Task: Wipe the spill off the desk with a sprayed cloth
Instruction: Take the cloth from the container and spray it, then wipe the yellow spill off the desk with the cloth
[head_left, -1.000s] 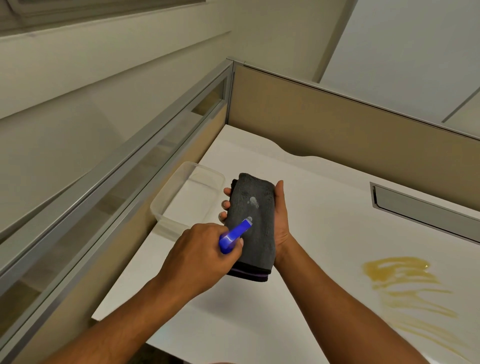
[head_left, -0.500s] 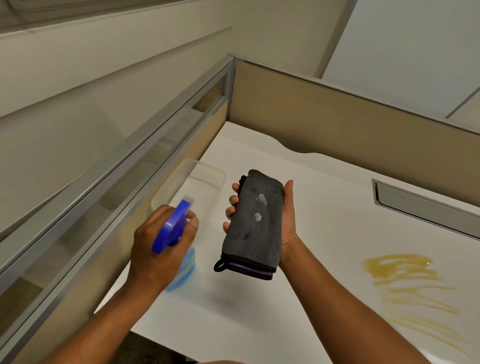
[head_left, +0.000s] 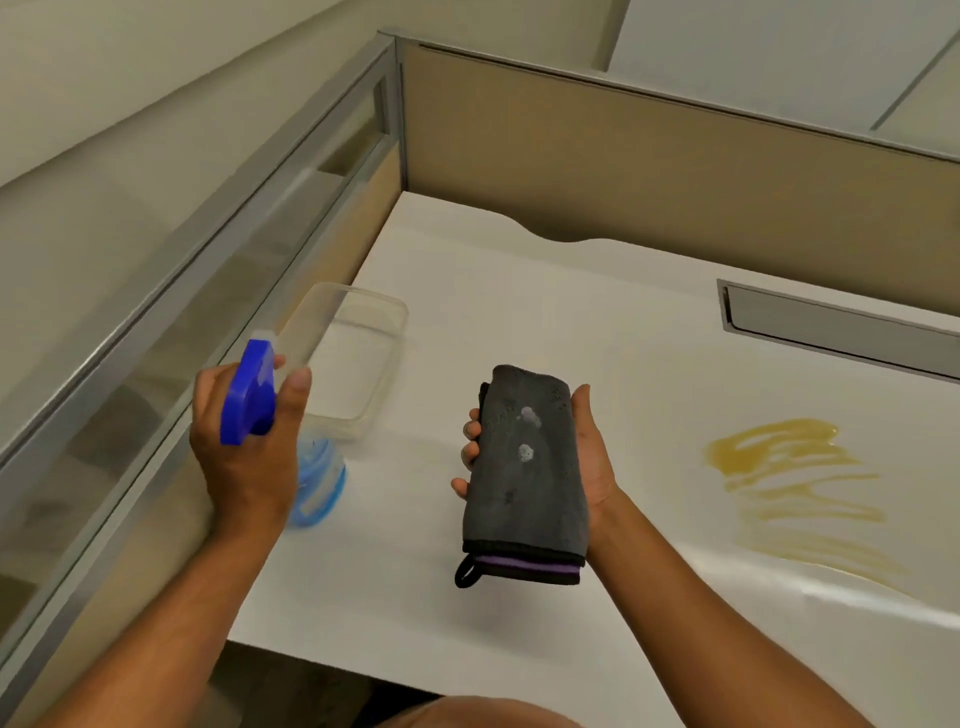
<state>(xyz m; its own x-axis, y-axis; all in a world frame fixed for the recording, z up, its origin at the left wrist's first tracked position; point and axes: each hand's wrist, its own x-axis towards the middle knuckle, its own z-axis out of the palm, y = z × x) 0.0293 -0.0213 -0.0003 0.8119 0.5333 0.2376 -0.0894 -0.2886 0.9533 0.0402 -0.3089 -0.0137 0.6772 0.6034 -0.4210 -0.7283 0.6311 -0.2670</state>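
Observation:
My right hand (head_left: 592, 457) holds a folded dark grey cloth (head_left: 524, 483) upright above the white desk (head_left: 571, 322); two pale foam spots show on the cloth's face, and a purple hem with a black loop hangs at its lower end. My left hand (head_left: 244, 457) grips a spray bottle (head_left: 260, 400) with a blue trigger head and a clear light-blue body, held at the desk's left side, apart from the cloth. A yellow-brown smeared spill (head_left: 779, 467) lies on the desk to the right of the cloth.
A clear plastic container (head_left: 358, 358) stands on the desk just behind the bottle, against the left partition (head_left: 208, 249). A tan partition (head_left: 649, 171) closes the back. A grey recessed cable slot (head_left: 841, 327) sits at the back right. The desk's front edge (head_left: 395, 670) runs below my forearms.
My left hand has drawn the spray bottle away from the cloth, leftward toward the plastic container. The right hand still holds the cloth, which now shows foam spots.

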